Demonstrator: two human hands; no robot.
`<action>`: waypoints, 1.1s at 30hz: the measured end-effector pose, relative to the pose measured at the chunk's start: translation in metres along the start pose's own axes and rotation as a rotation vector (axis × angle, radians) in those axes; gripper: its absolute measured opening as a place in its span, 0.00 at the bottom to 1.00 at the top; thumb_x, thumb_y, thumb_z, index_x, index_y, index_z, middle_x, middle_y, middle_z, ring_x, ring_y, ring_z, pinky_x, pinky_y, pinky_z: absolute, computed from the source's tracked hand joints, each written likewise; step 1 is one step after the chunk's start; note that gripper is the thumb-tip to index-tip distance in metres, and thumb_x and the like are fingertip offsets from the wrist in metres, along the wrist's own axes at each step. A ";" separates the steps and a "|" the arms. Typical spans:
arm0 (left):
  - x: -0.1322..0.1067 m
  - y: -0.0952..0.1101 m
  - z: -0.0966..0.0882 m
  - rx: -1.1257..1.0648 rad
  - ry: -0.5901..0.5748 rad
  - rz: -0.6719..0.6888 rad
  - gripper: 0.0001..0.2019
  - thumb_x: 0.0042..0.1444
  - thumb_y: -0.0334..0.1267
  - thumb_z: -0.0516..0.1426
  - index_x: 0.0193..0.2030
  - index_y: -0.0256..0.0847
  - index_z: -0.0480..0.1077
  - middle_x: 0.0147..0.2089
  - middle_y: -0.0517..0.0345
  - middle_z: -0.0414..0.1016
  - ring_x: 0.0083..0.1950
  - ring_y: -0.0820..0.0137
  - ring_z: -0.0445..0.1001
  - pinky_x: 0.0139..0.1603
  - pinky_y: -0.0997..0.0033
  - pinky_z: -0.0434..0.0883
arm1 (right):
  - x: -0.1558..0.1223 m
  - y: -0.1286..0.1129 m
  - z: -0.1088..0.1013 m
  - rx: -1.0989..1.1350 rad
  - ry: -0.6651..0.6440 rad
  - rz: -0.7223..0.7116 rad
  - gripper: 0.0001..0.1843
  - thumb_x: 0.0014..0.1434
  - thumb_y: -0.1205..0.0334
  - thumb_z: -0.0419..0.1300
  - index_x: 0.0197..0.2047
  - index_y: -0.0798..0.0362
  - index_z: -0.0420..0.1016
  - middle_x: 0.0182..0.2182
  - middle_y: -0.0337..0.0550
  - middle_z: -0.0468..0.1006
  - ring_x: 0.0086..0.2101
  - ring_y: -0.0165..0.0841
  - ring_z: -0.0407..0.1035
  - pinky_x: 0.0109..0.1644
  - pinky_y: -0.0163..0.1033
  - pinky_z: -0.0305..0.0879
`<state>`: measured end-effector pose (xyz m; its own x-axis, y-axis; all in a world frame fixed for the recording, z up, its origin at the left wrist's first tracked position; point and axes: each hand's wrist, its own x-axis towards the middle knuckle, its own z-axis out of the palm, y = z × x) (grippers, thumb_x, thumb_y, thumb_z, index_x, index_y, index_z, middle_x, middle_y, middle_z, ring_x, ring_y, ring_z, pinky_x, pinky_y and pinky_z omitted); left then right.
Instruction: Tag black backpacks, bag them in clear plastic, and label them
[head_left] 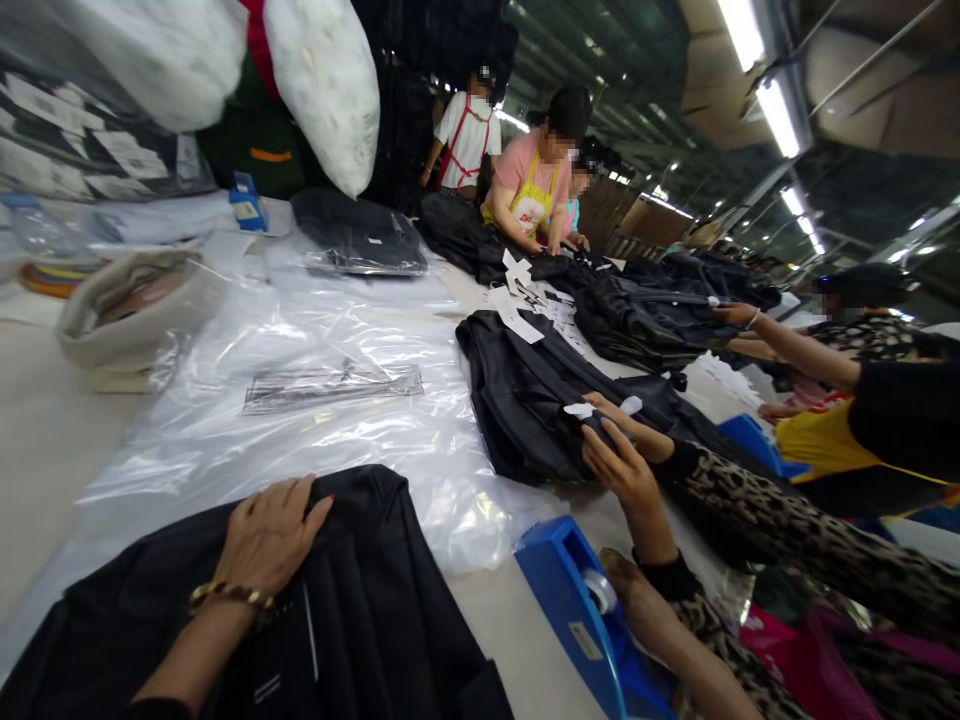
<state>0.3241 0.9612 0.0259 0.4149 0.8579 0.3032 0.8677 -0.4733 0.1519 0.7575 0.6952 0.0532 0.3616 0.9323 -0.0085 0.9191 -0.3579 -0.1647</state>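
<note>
A: What lies nearest?

B: A black bag (367, 590), flat on the near part of the counter (536, 640). The left hand (270, 530) rests on top, palm down, fingers extended close together, thumb angled outward, pinching nothing. That probably steadies the fabric.

A: And the right hand (637, 600)?

B: Just beside the blue tape dispenser (570, 600), partly hidden by it. I cannot tell whether its fingers are spread or pinching tape. The tape roll (600, 590) sits within easy reach there, likely why the dispenser stands to the right of the bag.

A: What is beyond the bag?

B: Clear plastic bags (345, 440) lie spread out, running under its far edge, presumably so they are close by. To their right, a co-worker's hands (624, 468) hold part of a black backpack (510, 410) near some white tags; the grip seems meant to bring that part up into view.

A: Farther off?

B: A beige fabric bin (112, 350) on the left, then a plastic-wrapped black bag (360, 235) lying flat, perhaps for stacking. White paper strips (517, 315) lie farther right, and past them bends a person in a yellow apron (531, 195).
</note>
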 end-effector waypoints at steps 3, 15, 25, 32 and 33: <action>0.000 -0.001 0.001 -0.022 -0.033 -0.021 0.27 0.60 0.48 0.37 0.50 0.30 0.66 0.49 0.40 0.72 0.50 0.54 0.68 0.50 0.52 0.61 | -0.004 -0.010 -0.026 -0.060 -0.011 0.064 0.16 0.53 0.63 0.48 0.29 0.45 0.77 0.26 0.41 0.79 0.26 0.35 0.74 0.26 0.34 0.69; 0.003 0.012 -0.025 -0.072 -0.111 -0.177 0.21 0.60 0.46 0.48 0.54 0.32 0.62 0.47 0.45 0.72 0.49 0.59 0.68 0.52 0.53 0.57 | 0.089 -0.237 -0.005 0.169 0.118 -0.585 0.11 0.63 0.62 0.45 0.35 0.51 0.67 0.31 0.44 0.74 0.30 0.34 0.70 0.33 0.39 0.68; 0.052 -0.015 -0.039 -0.158 -0.596 -0.115 0.28 0.41 0.60 0.59 0.39 0.37 0.68 0.44 0.46 0.72 0.48 0.53 0.70 0.46 0.53 0.64 | 0.136 -0.229 0.050 0.188 -0.004 -0.660 0.13 0.59 0.70 0.48 0.47 0.55 0.66 0.42 0.50 0.73 0.42 0.38 0.69 0.46 0.44 0.71; 0.047 -0.017 -0.038 -0.156 -0.605 -0.133 0.29 0.41 0.62 0.59 0.40 0.39 0.65 0.37 0.52 0.75 0.40 0.57 0.74 0.40 0.63 0.67 | 0.118 -0.224 0.050 0.141 -0.085 -0.757 0.21 0.60 0.67 0.50 0.57 0.51 0.60 0.51 0.53 0.70 0.50 0.41 0.65 0.50 0.50 0.67; 0.044 -0.017 -0.040 -0.150 -0.568 -0.129 0.28 0.41 0.62 0.59 0.39 0.39 0.65 0.35 0.52 0.75 0.40 0.57 0.73 0.40 0.64 0.67 | 0.117 -0.225 0.047 0.109 -0.138 -0.783 0.23 0.60 0.66 0.50 0.59 0.49 0.58 0.54 0.53 0.67 0.53 0.42 0.62 0.53 0.52 0.65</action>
<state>0.3171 0.9993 0.0741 0.4261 0.8632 -0.2706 0.8897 -0.3458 0.2980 0.5855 0.8875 0.0426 -0.4112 0.9111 0.0290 0.8747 0.4034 -0.2688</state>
